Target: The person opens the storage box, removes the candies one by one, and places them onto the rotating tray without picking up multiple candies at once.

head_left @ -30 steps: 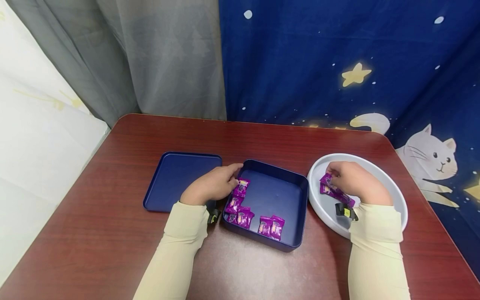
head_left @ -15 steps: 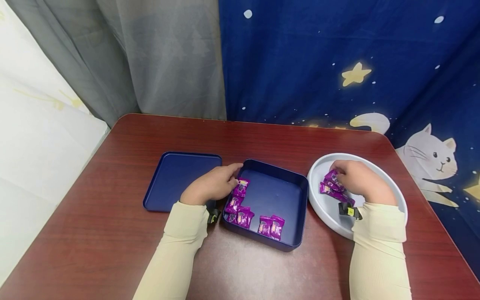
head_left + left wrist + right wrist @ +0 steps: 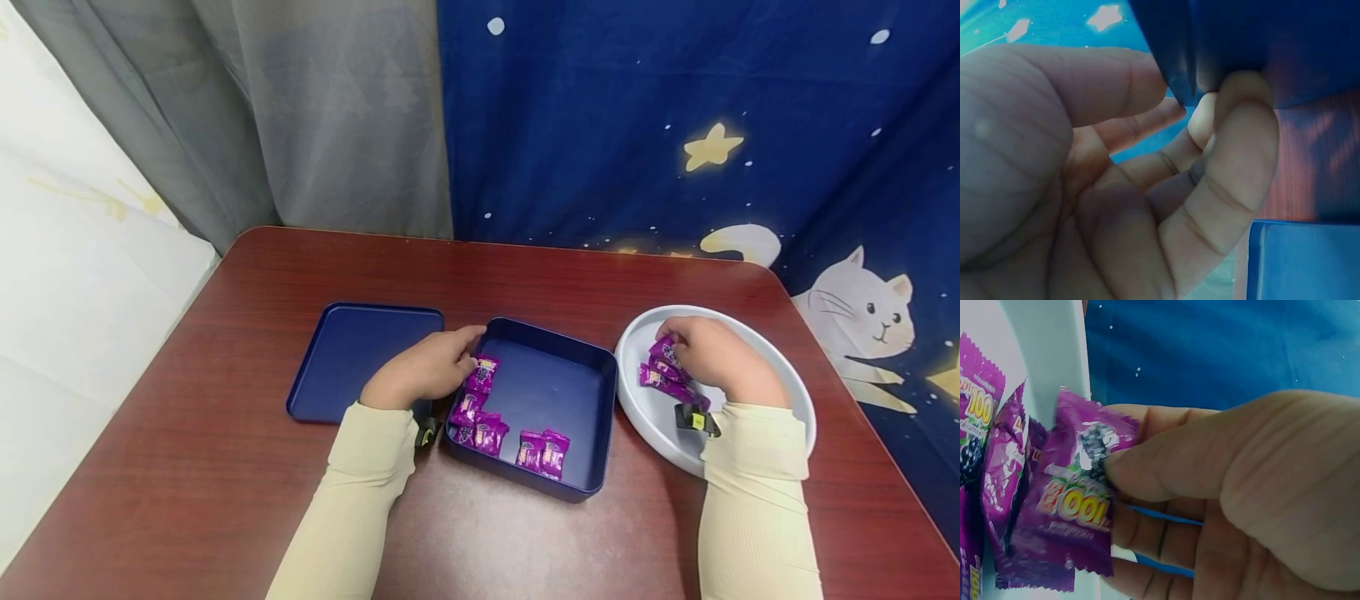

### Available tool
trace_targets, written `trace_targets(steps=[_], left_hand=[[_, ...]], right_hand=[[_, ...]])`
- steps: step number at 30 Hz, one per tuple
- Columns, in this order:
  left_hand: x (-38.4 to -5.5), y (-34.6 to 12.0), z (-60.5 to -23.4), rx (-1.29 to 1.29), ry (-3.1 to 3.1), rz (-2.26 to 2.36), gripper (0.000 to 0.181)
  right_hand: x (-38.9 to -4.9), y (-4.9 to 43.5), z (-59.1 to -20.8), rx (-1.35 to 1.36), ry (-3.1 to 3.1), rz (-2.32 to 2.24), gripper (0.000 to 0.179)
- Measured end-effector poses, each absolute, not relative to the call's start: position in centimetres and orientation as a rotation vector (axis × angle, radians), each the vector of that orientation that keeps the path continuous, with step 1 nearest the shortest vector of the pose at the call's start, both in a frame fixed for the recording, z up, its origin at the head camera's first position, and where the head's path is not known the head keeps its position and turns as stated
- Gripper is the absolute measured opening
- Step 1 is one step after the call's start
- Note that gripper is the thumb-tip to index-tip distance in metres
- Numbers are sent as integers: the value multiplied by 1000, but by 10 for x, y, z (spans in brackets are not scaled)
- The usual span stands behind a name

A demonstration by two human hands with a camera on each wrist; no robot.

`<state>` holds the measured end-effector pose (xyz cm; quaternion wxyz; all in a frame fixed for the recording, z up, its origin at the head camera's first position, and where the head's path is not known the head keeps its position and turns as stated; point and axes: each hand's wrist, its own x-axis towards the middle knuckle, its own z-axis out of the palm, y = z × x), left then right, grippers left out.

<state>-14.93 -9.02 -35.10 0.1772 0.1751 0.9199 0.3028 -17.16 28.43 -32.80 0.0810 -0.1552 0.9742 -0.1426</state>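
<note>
A dark blue box holds several purple candy packets along its left and near sides. At the box's left rim, my left hand holds the wall; in the left wrist view its curled fingers rest against the blue wall near a corner. Over a white round tray, my right hand pinches a purple wrapped candy between thumb and fingers. Beside it, more candies lie on the tray, partly hidden by the hand.
Left of the box lies a flat blue lid, partly covered by the left hand and wrist. The tray stands right beside the box's right side. Curtains hang behind the brown table.
My right hand has shifted slightly right and away from me over the tray, drawing the pinched candy apart from the others. The left hand has stayed at the box rim.
</note>
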Motion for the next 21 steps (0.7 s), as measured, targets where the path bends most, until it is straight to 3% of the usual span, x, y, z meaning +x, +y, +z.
trace_targets(steps=[21], left_hand=[[-149, -90, -352, 475, 2606, 866, 53]], right_hand=[[-174, 286, -334, -376, 2871, -435, 22]])
